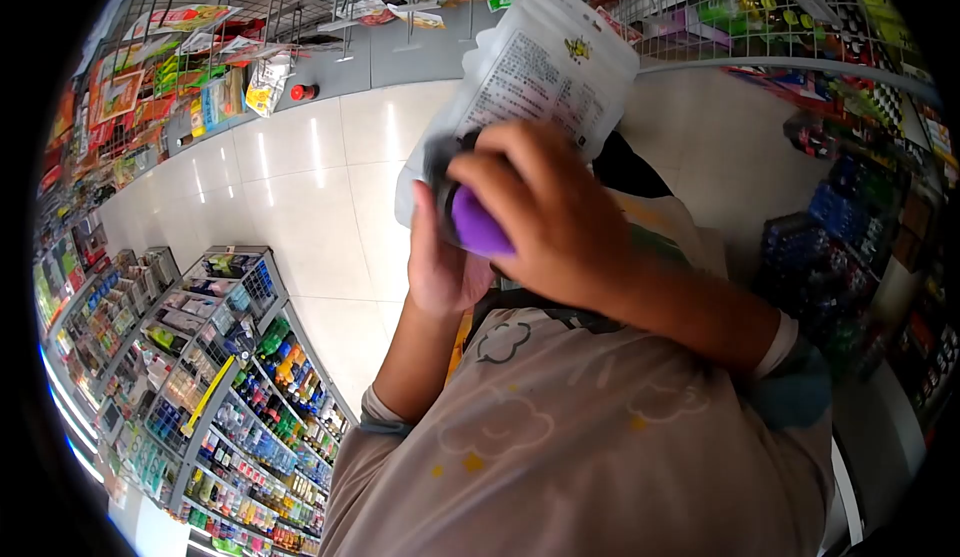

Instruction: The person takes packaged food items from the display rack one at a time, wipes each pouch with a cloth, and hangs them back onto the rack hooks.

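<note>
Shop shelves flank pale floor tiles. And the right hand grips a purple-and-black object over the white pouch: yellow emblem, small print unreadable; left hand beneath, grip hidden.

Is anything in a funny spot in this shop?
Maybe: a small red thing is by itself near the grey shelf, apart from the hanging packets. It's too small to tell what it is. I see no spill on the pale floor.

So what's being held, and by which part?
A white printed pouch, apparently at its lower end by the left hand; the right hand partly covers a purple object, exact grip hidden.
</note>
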The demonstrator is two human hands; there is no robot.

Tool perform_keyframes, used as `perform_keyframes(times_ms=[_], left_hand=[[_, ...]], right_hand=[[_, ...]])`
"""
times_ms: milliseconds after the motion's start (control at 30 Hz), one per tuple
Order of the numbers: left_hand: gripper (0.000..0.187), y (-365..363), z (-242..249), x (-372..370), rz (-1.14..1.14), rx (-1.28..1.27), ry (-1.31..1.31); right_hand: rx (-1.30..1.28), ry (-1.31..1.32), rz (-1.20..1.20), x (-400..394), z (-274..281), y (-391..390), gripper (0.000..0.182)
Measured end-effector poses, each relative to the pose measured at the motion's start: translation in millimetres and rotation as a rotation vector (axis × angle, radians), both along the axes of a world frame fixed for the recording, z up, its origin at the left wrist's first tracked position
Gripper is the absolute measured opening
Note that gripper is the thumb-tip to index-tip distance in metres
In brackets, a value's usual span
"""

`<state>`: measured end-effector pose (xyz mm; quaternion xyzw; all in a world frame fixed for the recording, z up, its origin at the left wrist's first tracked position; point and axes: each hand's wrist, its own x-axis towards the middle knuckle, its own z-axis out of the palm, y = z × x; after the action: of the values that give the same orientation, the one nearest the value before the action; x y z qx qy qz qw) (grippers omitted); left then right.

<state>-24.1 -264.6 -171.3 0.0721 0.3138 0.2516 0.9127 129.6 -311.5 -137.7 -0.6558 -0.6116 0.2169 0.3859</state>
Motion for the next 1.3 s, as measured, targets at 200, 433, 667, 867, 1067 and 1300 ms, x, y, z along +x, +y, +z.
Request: perform_keyframes(times_ms=[200, 433, 667, 867, 1067, 1300], left_hand=[[0.057, -3.8, -6.8, -1.4, -0.229, 0.186, 0.076], [0.057, 6.3, -4.4, 5.5, -0.065, 0.137, -0.097], [0.056, 36.8, 6.8, -9.8, -0.008, 0.080, -0.132], [0.045, 44.2, 14.6, -35.9, 0.105, 0.034, -0.068], [0.049, 41.6, 12.2, -66.9, 0.154, 0.030, -0.131], [0.043, 50.8, 6.6, -80.9, 0.225, -0.144, -0.229]], right_hand=[[-0.015, -0.157, -0.335, 99.4, -30.8, 22.4, 0.039], [-0.102, -0.035, -0.201, 73.7, -5.0, 1.0, 0.050], [0.057, -0.014, 0.092, -26.8, 14.1, 6.6, 0.043], [0.013, -0.177, 0.143, -0.2, 22.2, 35.3, 0.043], [-0.087, -0.156, -0.126, 10.4, 10.2, 55.8, 0.041], [-0.047, -0.161, 0.274, -87.1, 12.0, 21.6, 0.053]])
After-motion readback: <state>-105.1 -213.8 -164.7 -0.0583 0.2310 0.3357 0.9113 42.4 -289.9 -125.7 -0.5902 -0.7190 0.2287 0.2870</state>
